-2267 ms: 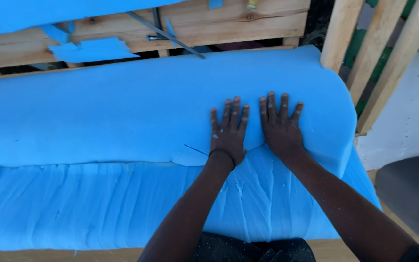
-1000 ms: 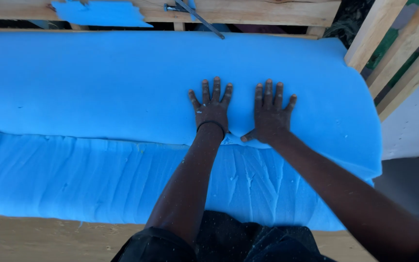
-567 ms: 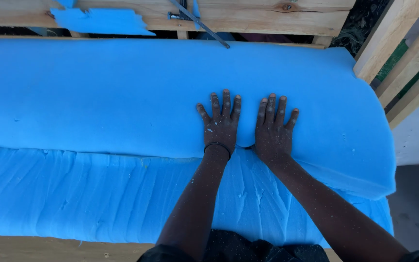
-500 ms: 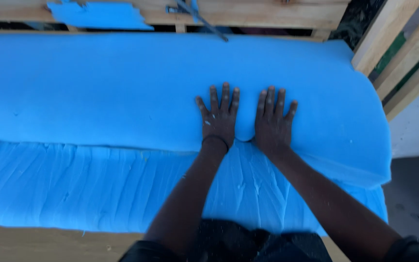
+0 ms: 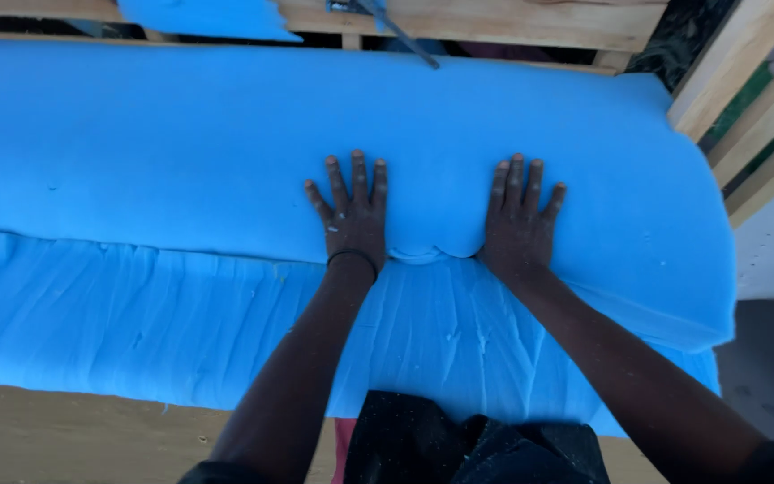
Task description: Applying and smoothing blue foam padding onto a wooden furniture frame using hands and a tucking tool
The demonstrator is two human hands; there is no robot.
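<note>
1. The left hand (image 5: pixel 356 220) lies flat on the thick, soft blue foam slab (image 5: pixel 181 152), fingers spread, pinching nothing.
2. The right hand (image 5: pixel 519 220) lies flat beside it, a little apart, its grip spread wide too.
3. Both hands press near the front edge of the slab. The foam bulges a bit between them.
4. The slab lies on a wrinkly blue foam sheet (image 5: pixel 136 314), which covers the wooden worktop (image 5: pixel 64 439).
5. It looks like a pressing-down step; a firm, even push fits.
6. Behind are pale wooden planks (image 5: pixel 494 22) and a small blue foam scrap (image 5: pixel 203 18).
7. No boxes or bowls show.
</note>
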